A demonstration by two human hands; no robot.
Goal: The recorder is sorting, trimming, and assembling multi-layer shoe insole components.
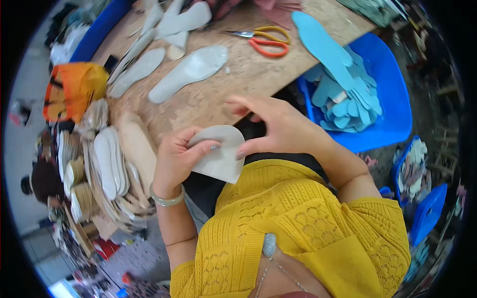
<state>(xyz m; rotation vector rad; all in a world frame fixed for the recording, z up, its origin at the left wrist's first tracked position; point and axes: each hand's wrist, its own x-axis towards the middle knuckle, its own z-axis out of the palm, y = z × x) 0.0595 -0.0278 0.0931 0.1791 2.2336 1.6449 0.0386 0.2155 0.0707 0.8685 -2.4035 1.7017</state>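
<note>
One rounded cream piece [223,161] sits pinched in the left hand [180,153], just off the near edge of the worktop [268,74]; the right hand [283,124] is spread, thumb at the piece's right side, contact unclear. Looks like positioning; next calls for a right-hand pinch, left steady.

1. The head view looks from the person's own head, through the left of two cameras worn side by side.
2. It faces steeply down: the yellow top [278,191] fills the lower middle, the table [271,74] lies toward the upper edge.
3. It is close, with the left hand [180,155] and right hand [283,124] near the centre.
4. The wide fisheye also takes in floor [136,260] at lower left, inside a dark, curved border.
</note>
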